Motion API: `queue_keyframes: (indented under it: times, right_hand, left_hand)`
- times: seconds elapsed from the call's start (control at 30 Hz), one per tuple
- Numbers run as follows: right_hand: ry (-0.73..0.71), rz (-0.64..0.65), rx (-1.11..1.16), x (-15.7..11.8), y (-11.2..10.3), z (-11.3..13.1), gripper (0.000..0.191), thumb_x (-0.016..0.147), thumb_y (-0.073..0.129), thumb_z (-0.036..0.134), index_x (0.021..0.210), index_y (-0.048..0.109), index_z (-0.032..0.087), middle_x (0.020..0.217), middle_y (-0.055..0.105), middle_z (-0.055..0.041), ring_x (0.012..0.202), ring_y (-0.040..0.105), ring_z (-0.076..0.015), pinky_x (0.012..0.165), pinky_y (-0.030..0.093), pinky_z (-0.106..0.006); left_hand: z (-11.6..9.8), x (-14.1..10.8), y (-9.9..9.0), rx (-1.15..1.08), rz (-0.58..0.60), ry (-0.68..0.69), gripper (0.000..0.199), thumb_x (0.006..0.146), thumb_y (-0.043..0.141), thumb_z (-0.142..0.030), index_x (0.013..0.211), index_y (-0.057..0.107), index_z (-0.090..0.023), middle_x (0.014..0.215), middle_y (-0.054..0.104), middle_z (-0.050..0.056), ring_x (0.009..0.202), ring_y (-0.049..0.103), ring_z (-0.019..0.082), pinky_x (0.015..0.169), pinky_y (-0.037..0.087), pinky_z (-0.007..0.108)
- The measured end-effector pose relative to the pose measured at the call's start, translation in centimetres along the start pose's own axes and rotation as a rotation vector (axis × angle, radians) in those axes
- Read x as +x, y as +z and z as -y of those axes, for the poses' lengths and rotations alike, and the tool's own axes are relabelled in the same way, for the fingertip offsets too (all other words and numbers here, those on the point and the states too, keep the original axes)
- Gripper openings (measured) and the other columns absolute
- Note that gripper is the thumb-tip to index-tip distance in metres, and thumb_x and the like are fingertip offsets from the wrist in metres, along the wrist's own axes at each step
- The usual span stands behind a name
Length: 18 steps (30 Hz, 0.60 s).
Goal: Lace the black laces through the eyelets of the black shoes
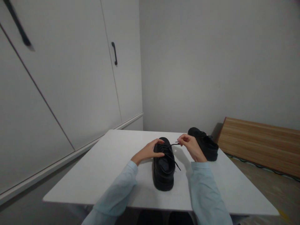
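Observation:
A black lace-up shoe point(164, 175) stands upright on the white table in front of me, its heel towards me and its toe pointing away. My left hand point(148, 151) grips it from the left, thumb and fingers lying over the lacing area. To the right of the shoe, my right hand point(189, 145) pinches a black shoelace point(174, 144) that stretches out from the lacing. Another loose lace end point(177, 165) hangs over the shoe's right side, near the opening.
A second black shoe point(207, 147) stands at the table's right edge, beyond my right hand. The white table point(98, 175) extends on both sides. White cabinets point(77, 78) with dark handles rise at the left; a wood-grain panel point(260, 143) lies at the right by the wall.

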State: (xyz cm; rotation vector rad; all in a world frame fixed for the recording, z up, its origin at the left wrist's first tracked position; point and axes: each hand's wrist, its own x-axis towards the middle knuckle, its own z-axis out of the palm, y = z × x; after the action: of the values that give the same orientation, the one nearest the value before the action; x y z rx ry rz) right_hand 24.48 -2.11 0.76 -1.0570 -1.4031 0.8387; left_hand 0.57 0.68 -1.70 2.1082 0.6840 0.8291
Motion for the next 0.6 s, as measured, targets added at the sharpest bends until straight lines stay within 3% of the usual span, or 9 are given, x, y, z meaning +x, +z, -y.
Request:
queue_keyframes:
  times: [0.17,0.4,0.6]
  right_hand:
    - [0.031,0.135,-0.112,-0.2,0.4,0.9,0.025,0.064,0.072,0.038,0.059,0.064,0.015,0.052,0.057,0.0014,0.052,0.048,-0.0112,0.052,0.037,-0.025]
    - [0.007,0.194,-0.158,-0.2,0.7,0.7,0.028,0.063,0.074,0.042,0.058,0.065,0.015,0.052,0.059,0.0007,0.052,0.050,-0.0112,0.051,0.038,-0.024]
    - [0.001,0.210,-0.176,-0.3,1.1,0.7,0.032,0.060,0.076,0.045,0.056,0.064,0.016,0.050,0.057,0.0011,0.051,0.050,-0.0115,0.050,0.038,-0.023]
  left_hand:
    - [-0.3,0.0,0.2,0.025,-0.016,0.002,0.057,0.069,0.073,-0.038,0.118,0.052,-0.018,0.123,0.056,0.010,0.115,0.051,0.022,0.102,0.037,0.038]
    - [-1.3,0.1,0.8,0.044,-0.100,0.067,0.048,0.074,0.069,-0.036,0.116,0.054,-0.019,0.119,0.057,0.009,0.113,0.052,0.021,0.101,0.038,0.036]
    - [-2.2,0.3,1.8,0.120,-0.203,0.162,0.022,0.077,0.066,-0.035,0.091,0.065,-0.019,0.104,0.060,0.007,0.104,0.054,0.021,0.095,0.041,0.036]
